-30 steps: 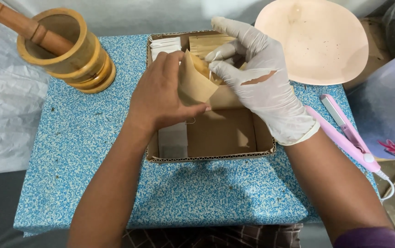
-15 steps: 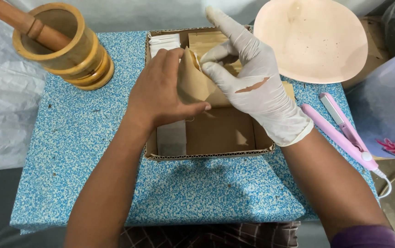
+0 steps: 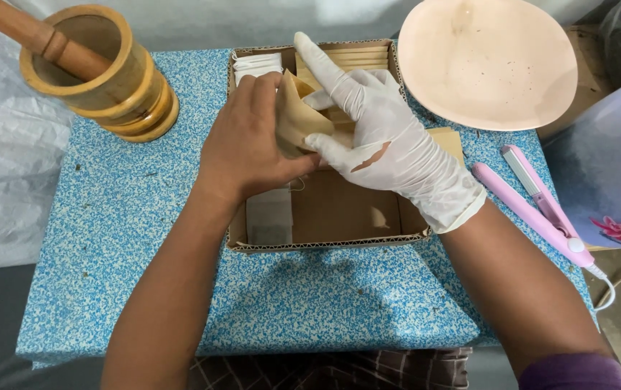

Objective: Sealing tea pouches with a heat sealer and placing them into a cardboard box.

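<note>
On the blue speckled table (image 3: 130, 238) sits a shallow cardboard box (image 3: 339, 217), wooden mortar (image 3: 101, 72) far left, pale dish (image 3: 491, 61) far right. Over the box, bare left hand (image 3: 249, 144) pinches a small tan paper pouch (image 3: 297, 119); gloved right hand (image 3: 382, 141) props it, fingers loose. Looks like mid-opening to me; next wants spreading its mouth gently.

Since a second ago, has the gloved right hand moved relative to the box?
No. The gloved right hand stays over the cardboard box, at the tan pouch.
</note>
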